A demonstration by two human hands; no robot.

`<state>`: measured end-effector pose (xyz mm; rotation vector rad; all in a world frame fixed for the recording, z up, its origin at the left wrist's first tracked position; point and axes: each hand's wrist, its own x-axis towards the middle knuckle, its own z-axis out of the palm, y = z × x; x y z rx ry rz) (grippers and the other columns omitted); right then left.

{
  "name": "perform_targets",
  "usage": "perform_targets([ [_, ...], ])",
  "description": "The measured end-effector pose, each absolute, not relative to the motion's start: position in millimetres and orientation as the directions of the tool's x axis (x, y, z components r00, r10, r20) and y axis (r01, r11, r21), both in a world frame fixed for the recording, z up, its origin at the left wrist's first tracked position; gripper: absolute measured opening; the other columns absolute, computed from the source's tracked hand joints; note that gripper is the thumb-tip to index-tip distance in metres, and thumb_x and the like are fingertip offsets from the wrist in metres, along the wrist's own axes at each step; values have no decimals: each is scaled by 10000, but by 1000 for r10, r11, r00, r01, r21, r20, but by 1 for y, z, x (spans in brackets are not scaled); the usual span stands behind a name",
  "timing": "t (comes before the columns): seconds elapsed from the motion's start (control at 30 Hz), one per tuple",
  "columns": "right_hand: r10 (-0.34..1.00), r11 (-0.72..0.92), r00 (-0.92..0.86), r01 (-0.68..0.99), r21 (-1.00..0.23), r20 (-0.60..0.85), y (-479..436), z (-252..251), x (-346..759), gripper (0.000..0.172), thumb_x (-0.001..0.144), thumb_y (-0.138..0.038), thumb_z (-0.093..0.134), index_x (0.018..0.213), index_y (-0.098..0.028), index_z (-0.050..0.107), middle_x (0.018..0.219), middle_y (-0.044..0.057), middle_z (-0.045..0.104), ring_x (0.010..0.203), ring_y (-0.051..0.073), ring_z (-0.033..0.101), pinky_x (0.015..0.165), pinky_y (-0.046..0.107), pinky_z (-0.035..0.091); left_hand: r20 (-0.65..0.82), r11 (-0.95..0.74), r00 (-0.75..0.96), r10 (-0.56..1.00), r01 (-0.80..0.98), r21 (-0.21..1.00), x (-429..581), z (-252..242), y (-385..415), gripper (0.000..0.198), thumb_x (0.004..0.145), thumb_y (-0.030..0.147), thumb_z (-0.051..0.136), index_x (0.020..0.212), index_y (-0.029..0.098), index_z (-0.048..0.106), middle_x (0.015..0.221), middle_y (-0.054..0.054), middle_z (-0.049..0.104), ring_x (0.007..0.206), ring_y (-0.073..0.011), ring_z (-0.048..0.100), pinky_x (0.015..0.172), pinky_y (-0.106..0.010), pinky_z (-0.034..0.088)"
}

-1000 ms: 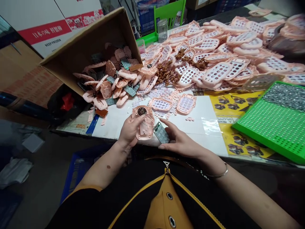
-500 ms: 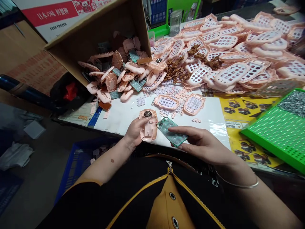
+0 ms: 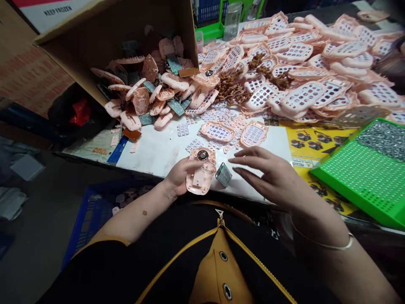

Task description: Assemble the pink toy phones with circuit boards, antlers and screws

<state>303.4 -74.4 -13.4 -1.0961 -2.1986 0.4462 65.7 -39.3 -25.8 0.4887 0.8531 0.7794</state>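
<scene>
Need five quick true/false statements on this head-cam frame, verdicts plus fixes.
1. The left hand holds a pink housing with a black round disc. True.
2. The right hand grips the green circuit board. False: the hand is open and apart from the board.
3. A bangle is on the left wrist. False: it is on the right wrist.
4. A cardboard box lies tipped, with pink parts spilling onto the table. True.
5. A green perforated tray sits left of the hands. False: it sits to their right.
</scene>
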Motion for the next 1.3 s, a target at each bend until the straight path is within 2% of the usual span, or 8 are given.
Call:
perform_targets([
  [0.13,788,606,-355,589,-535,502,-61,-15,281,260,937,-220,566,1170,-246,677,1032,95,664,910,200,648,759,346,535,-432,651,518,738,-379,658,75,-19,-45,333,585,100,721,917,96,709,825,-84,749,758,-200,690,801,-326,518],
  [0.3,663,708,-465,643,-292,586,-52,-16,258,258,922,-172,541,1136,-190,684,963,121,655,832,223,612,704,359,502,-388,595,505,771,-354,722,77,-17,-49,347,596,94,723,937,121,668,802,-50,723,730,-177,663,750,-302,494],
  [0.4,648,685,-433,692,-230,626,-52,-17,254,209,914,-162,549,1065,-197,690,988,122,670,844,233,608,719,369,491,-407,583,477,779,-311,751,76,-18,-50,337,614,119,721,942,115,647,827,-53,713,752,-184,657,753,-306,483],
  [0.67,680,642,-335,702,-309,652,-55,-17,249,105,912,-179,561,975,-171,645,984,123,678,879,236,625,749,370,513,-331,504,460,824,-328,799,73,-21,-49,470,615,114,707,1077,142,626,857,-18,688,820,-176,630,779,-292,462],
  [0.83,713,630,-266,650,-425,649,-57,-17,243,98,911,-205,569,938,-173,657,961,115,662,878,227,627,737,361,519,-278,511,520,808,-382,770,73,-12,-49,485,607,125,697,1087,146,639,887,-37,709,794,-179,645,756,-288,468],
  [1.0,769,599,-258,610,-519,584,-59,-16,242,271,976,-294,487,980,-158,722,1010,139,676,933,244,641,797,401,524,-329,524,463,823,-399,753,81,-11,-48,313,688,148,676,1000,132,657,807,-37,714,757,-192,675,753,-303,488],
  [1.13,807,578,-275,547,-605,523,-59,-14,245,405,1019,-386,384,1041,-197,741,1025,115,690,961,224,651,826,381,524,-340,536,455,823,-424,730,82,-15,-48,287,683,129,691,969,127,675,845,-42,732,742,-172,679,741,-289,503],
  [1.3,829,557,-288,489,-671,479,-58,-12,247,446,1022,-438,356,1104,-215,734,1078,114,691,1029,223,644,900,395,517,-369,547,440,819,-400,735,81,-16,-49,315,678,161,763,977,134,669,809,-32,727,714,-164,680,724,-289,514],
])
